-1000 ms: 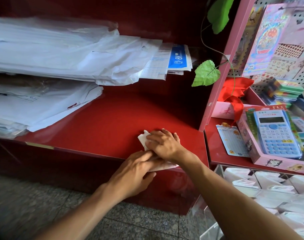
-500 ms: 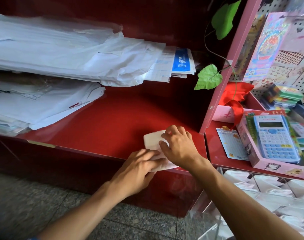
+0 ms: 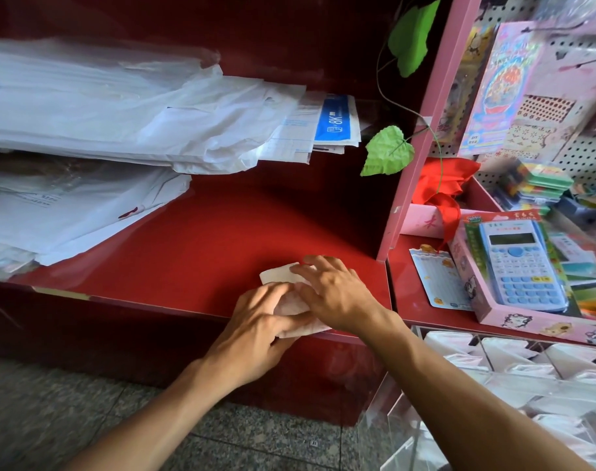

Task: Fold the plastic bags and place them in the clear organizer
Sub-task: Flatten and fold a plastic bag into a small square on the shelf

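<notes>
White, thin and crinkled, the small folded plastic bag lies near the front edge of the glossy red shelf, a little below the middle of the frame. Both hands cover most of it. The left hand comes in from the lower left with its fingers curled over the near part of the bag, thumb along the bag's lower edge. The right hand reaches in from the lower right and lies over the bag's right side, fingers spread and bent, fingertips pressing down; only the bag's far left corner and near edge show.

At the lower right stands the clear plastic organizer, its compartments holding folded white bags. Stacks of large white plastic bags and paper fill the upper left. A pink upright post closes off the shelf on the right, with green artificial leaves hanging beside it. Beyond the post sits a pale blue calculator in a pink box.
</notes>
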